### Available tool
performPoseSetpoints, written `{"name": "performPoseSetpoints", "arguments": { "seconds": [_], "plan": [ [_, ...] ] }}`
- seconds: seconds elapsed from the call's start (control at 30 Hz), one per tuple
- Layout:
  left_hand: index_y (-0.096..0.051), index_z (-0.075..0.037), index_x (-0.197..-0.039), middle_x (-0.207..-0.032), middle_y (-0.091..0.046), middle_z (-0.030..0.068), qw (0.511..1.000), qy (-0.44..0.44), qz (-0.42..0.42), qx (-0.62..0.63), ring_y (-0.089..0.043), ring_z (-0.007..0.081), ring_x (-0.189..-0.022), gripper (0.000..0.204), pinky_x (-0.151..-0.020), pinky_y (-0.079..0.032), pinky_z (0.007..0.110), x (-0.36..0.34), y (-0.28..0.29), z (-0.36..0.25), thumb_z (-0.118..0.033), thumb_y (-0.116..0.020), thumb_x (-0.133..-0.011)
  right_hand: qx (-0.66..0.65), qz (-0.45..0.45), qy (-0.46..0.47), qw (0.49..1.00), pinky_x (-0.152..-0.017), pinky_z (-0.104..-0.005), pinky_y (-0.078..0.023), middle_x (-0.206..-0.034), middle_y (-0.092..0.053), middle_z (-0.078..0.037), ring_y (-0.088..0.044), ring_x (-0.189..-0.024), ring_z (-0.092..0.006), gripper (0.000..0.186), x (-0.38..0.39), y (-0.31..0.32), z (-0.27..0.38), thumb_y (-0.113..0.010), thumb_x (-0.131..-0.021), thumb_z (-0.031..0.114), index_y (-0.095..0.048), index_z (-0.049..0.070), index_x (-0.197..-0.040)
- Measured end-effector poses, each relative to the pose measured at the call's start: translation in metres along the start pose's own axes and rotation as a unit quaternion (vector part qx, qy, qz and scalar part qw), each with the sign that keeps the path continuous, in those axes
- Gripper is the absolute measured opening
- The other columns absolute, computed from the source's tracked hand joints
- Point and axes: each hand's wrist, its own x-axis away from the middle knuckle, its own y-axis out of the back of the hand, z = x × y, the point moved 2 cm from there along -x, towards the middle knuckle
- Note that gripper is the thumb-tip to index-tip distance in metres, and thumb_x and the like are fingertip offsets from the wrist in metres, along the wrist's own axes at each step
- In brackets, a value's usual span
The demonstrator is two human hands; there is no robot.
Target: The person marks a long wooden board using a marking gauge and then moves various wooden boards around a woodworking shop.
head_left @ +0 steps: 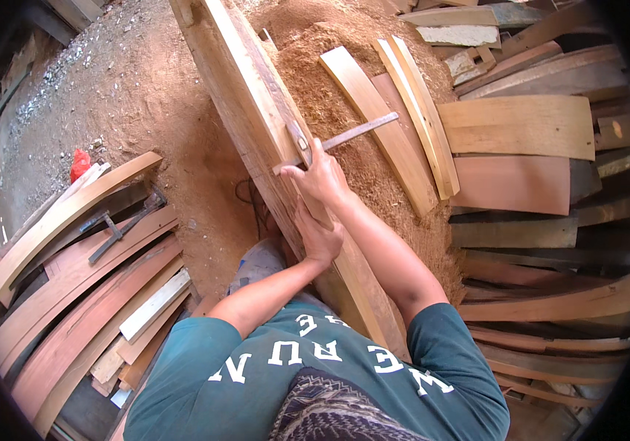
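Note:
A long, thick wooden beam (256, 95) runs slantwise from the far left toward my body. My right hand (322, 176) is closed on a slim grey bar tool (359, 132) that lies across the beam. This tool has a short crosspiece (299, 142) near my fingertips, and its free end sticks out to the right; I cannot tell its exact kind. Nearer to me, my left hand (320, 237) wraps over the beam's edge, just below my right wrist. Part of its fingers is hidden against the wood.
Sawdust (296, 44) covers the ground around the beam. Curved planks (381, 132) lie to the right, beside stacked boards (517, 125). At left are more curved planks (72, 213) with a bar clamp (113, 237) on them, and a red bag (80, 165).

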Motion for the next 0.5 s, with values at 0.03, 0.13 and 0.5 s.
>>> {"name": "performPoseSetpoints", "arguments": {
  "seconds": [0.03,0.13,0.5],
  "plan": [
    [-0.012,0.01,-0.158,-0.152,-0.032,0.0373,0.999,0.008,-0.003,-0.043,-0.032,0.0523,-0.142,0.106,-0.121,-0.026,0.056,0.004,0.001,-0.005,-0.014,-0.075,-0.076,-0.014,-0.01,0.018,1.0,-0.094,-0.0547,-0.054,-0.113,-0.067,-0.039,-0.065,-0.115,-0.0524,0.095,-0.017,-0.001,0.006,-0.085,-0.081,0.054,-0.04,-0.004,-0.143],
    [-0.011,0.013,-0.156,-0.155,-0.027,0.0391,0.998,0.022,0.012,-0.059,-0.028,0.0535,-0.145,0.107,-0.124,-0.023,0.056,0.006,0.009,-0.01,-0.014,-0.074,-0.075,-0.017,0.002,0.007,1.0,-0.093,-0.0538,-0.056,-0.109,-0.071,-0.034,-0.069,-0.11,-0.0488,0.096,-0.068,0.002,0.04,-0.085,-0.08,0.058,-0.042,-0.003,-0.141],
    [-0.018,0.013,-0.156,-0.158,-0.027,0.0363,0.959,0.034,0.238,-0.15,-0.027,0.0488,-0.15,0.11,-0.126,-0.023,0.052,-0.023,0.067,0.019,-0.045,-0.08,-0.086,-0.103,0.104,-0.095,0.985,-0.113,-0.0474,-0.046,-0.145,-0.053,-0.036,-0.053,-0.137,-0.0457,0.113,0.008,0.015,-0.022,-0.085,-0.078,0.061,-0.035,-0.007,-0.152]
  ]
}}
